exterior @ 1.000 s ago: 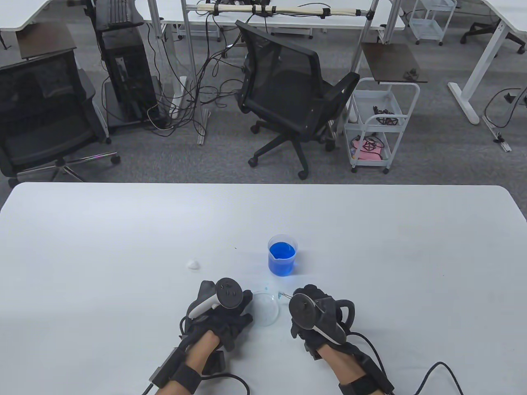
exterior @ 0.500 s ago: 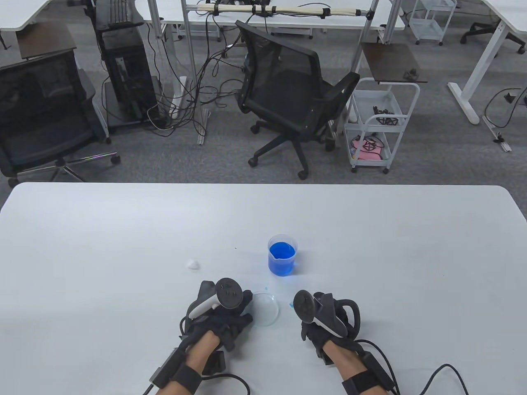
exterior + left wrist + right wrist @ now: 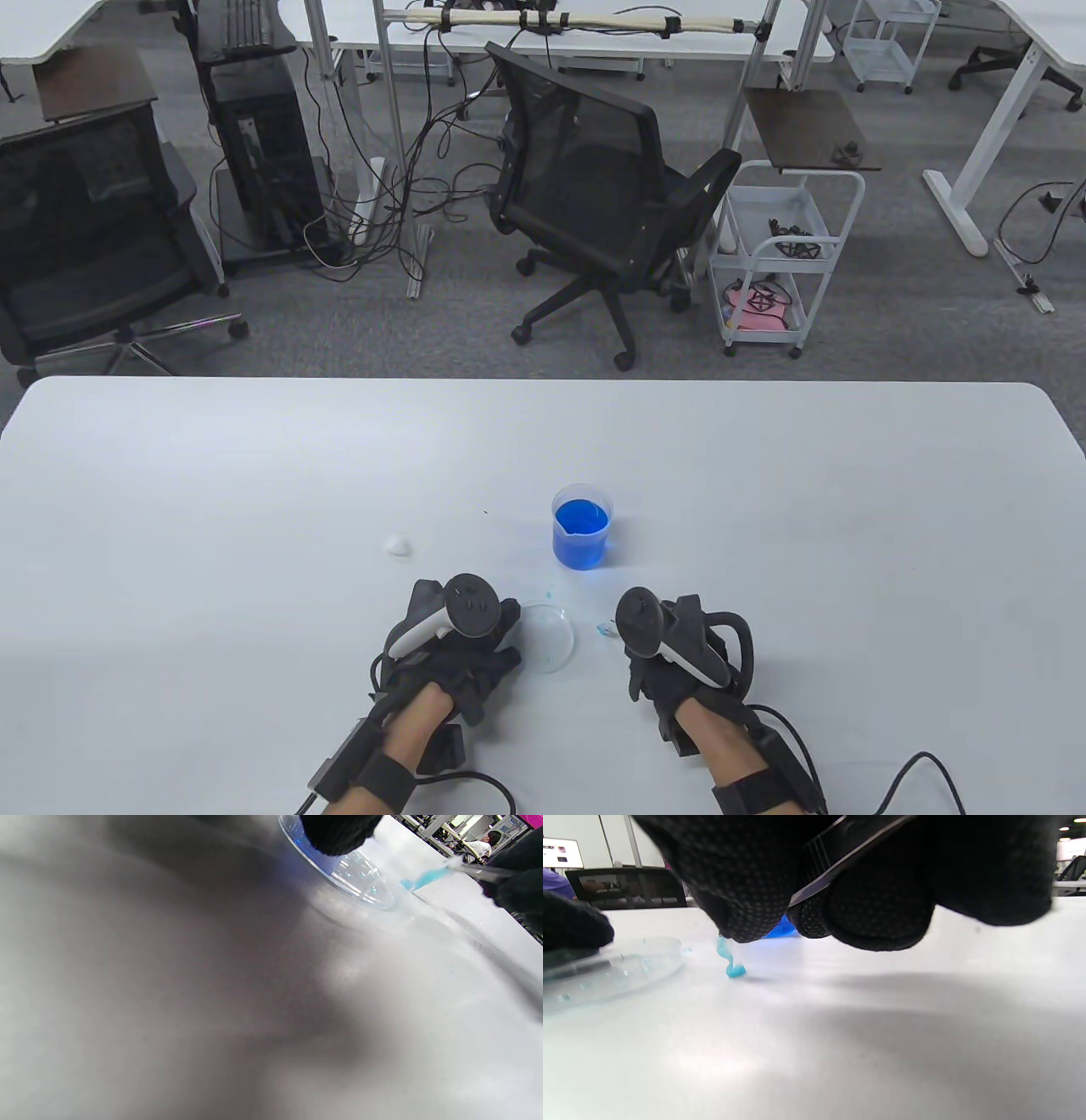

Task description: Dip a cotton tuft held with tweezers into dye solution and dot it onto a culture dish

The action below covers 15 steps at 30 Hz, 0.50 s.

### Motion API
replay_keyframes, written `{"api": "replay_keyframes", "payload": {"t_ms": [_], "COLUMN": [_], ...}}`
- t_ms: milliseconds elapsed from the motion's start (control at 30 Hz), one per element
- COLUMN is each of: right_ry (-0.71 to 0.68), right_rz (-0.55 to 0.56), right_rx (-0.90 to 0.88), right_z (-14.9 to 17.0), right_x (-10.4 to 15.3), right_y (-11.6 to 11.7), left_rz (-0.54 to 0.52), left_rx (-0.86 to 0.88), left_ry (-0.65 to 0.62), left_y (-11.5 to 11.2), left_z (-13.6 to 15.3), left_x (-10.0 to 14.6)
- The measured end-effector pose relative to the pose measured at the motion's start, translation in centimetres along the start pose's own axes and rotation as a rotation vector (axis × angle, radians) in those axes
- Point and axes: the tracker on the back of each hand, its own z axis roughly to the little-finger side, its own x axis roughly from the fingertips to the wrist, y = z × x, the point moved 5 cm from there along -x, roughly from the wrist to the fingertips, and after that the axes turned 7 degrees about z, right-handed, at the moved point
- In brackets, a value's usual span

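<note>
A clear culture dish (image 3: pixel 547 638) lies on the white table (image 3: pixel 254 509). My left hand (image 3: pixel 502 638) holds the dish by its left edge; a gloved fingertip (image 3: pixel 335 832) rests on the dish's rim (image 3: pixel 365 887). My right hand (image 3: pixel 635 643) pinches metal tweezers (image 3: pixel 840 861). The tweezers hold a blue-dyed cotton tuft (image 3: pixel 605 629), which touches the table just right of the dish (image 3: pixel 606 971); the tuft also shows in the right wrist view (image 3: pixel 730 961) and the left wrist view (image 3: pixel 424 879). A beaker of blue dye (image 3: pixel 581 526) stands behind the dish.
A white cotton ball (image 3: pixel 397 546) lies on the table behind my left hand. Small blue specks (image 3: pixel 547 592) mark the table behind the dish. Glove cables (image 3: pixel 899 764) trail off the near edge. Beyond the table's far edge stands an office chair (image 3: pixel 594 187).
My right hand has moved right and toward me, away from the dish's far right edge. The blue tuft has come down onto the table beside the dish. My left hand has not moved.
</note>
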Motion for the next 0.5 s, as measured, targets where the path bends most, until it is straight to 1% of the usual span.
{"api": "replay_keyframes", "payload": {"t_ms": [100, 233, 333, 500], "right_ry": [0.001, 0.006, 0.011, -0.008], "right_rz": [0.034, 0.004, -0.018, -0.127], "right_rx": [-0.051, -0.085, -0.069, -0.001], "right_z": [0.3, 0.9, 1.1, 0.5], "right_x": [0.0, 0.0, -0.2, -0.2], "right_y": [-1.1, -1.2, -0.5, 2.1], "left_rz": [0.0, -0.002, -0.001, -0.001], "left_rx": [0.0, 0.007, 0.006, 0.007], "left_ry": [0.0, 0.004, 0.005, 0.004], "left_y": [0.0, 0.1, 0.1, 0.1], "left_z": [0.0, 0.1, 0.1, 0.2], "left_x": [0.0, 0.0, 0.1, 0.1]}}
